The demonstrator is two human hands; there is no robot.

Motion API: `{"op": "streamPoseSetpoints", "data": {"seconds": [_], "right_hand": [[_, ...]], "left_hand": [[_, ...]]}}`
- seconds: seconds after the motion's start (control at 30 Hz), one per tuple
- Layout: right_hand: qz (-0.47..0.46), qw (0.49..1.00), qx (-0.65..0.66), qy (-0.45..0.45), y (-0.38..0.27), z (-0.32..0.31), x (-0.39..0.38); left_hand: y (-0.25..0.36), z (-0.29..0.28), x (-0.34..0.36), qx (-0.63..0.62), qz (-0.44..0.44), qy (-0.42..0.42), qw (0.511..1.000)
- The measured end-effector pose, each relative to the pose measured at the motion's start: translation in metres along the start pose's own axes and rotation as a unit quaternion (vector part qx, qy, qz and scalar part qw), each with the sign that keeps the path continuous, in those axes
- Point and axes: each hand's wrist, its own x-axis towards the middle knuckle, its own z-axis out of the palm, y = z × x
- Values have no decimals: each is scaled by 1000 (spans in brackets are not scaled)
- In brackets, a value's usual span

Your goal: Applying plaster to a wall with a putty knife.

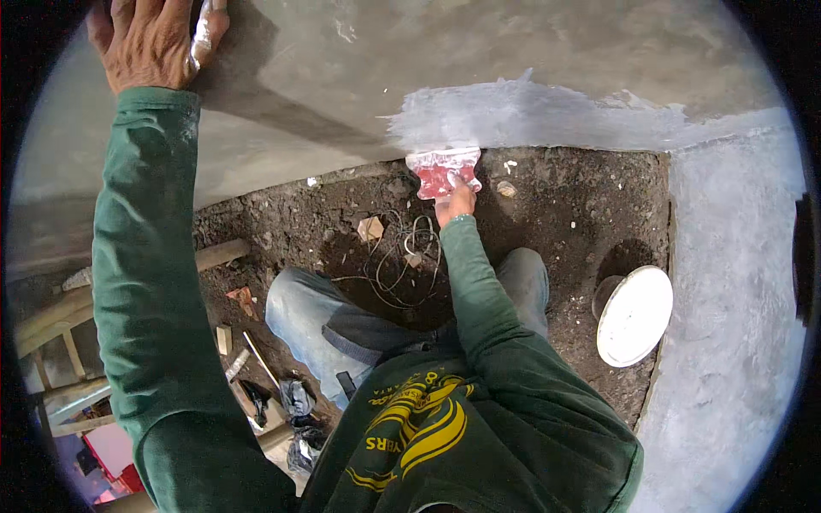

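My right hand grips a wide red putty knife, its face smeared with white. The blade's edge meets the foot of the grey wall, just under a whitish coated patch. My left hand rests flat against the wall at the upper left, fingers stretched out, with the fingertips partly cut off by the frame's edge. White smears show along its thumb side. Both arms wear green sleeves. At the right stands a round container with a white top; I cannot tell whether that is a lid or its contents.
Bare soil lies along the wall's foot, with a loose wire and a small wood block on it. A pale coated wall rises at the right. Timber pieces and black plastic bags lie at the left.
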Motion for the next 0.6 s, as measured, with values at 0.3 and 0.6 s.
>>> {"op": "streamPoseSetpoints", "data": {"seconds": [0.3, 0.6], "right_hand": [[-40, 996, 3, -78, -33, 45, -42], [-60, 996, -35, -61, -76, -22, -21]], "left_hand": [[11, -8, 1, -70, -94, -79, 990], [5, -37, 7, -168, -132, -247, 945]]}}
